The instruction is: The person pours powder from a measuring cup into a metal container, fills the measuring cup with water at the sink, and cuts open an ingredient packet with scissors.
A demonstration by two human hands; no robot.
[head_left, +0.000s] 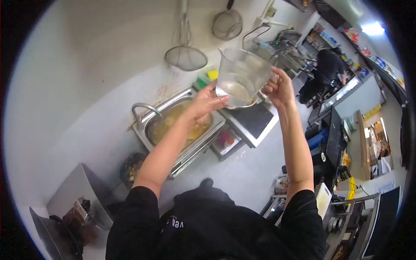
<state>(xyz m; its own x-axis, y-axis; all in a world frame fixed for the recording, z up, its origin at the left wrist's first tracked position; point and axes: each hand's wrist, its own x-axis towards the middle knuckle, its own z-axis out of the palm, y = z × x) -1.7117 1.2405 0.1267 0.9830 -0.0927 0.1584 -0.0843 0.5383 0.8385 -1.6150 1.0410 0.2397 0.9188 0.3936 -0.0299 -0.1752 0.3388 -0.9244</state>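
A clear plastic jug (245, 71) with some liquid in its bottom is held up in front of me, tilted a little. My right hand (279, 86) has its fingers wrapped round the handle. Against the lower left side of the jug, my left hand (207, 104) presses its thumb and fingers. Below the left forearm lies a steel sink (199, 141) filled with cloudy, yellowish liquid. The curved tap (147, 106) arches over the sink's left side.
Strainers (186, 58) and a whisk (184, 30) hang on the wall. Right of the sink are a yellow sponge (212, 74) and a dark-topped counter (253, 119). A bin (132, 167) stands at lower left. Another person (328, 67) bends over at far right.
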